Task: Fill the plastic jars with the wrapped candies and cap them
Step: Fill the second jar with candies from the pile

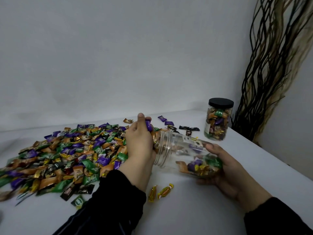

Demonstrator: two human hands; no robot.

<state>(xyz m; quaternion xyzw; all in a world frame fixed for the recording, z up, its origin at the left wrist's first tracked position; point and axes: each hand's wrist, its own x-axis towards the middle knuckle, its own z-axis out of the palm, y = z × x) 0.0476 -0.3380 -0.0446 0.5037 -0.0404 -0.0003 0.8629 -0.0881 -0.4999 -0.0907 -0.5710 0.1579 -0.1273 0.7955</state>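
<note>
A clear plastic jar (179, 150) lies tilted on its side, its open mouth facing left, with a few wrapped candies at its bottom end. My right hand (227, 168) grips the jar's base from underneath. My left hand (140, 141) is at the jar's mouth and holds a bunch of wrapped candies, a purple one (149, 126) sticking out between its fingers. A big pile of wrapped candies (67, 153) in purple, green, orange and black covers the white table on the left.
A filled jar with a black cap (218, 118) stands upright at the back right. Two yellow candies (160, 192) lie near the front, and a few loose ones (188, 128) behind the open jar. Dried branches (274, 65) rise in the right corner by the table's edge.
</note>
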